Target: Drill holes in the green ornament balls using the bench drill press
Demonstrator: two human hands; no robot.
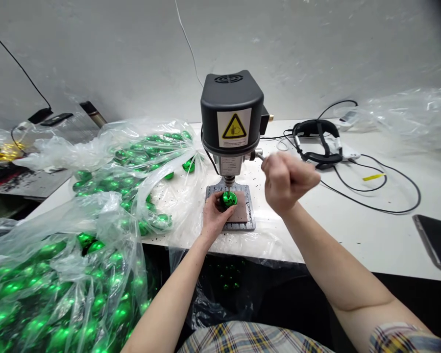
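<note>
A black bench drill press (232, 113) with a yellow warning label stands at the middle of the table. Under its chuck, my left hand (216, 213) grips a shiny green ball (229, 198) from the left side, fingers and thumb around it. The ball rests over a brown board (238, 212) lying on the grey slotted base plate (251, 201). The drill bit comes down to the ball's top; whether it has entered cannot be made out. To the right of the motor head, my right hand (287, 180) is closed round the feed lever (259, 155), most of which the fist hides.
Clear plastic bags (106, 211) full of green balls fill the left side. A black headset (319, 142) with looping cables lies at the back right. A phone (437, 240) sits near the right edge. More plastic film (419, 115) is heaped behind. Dark crumbs dot the white table (367, 235).
</note>
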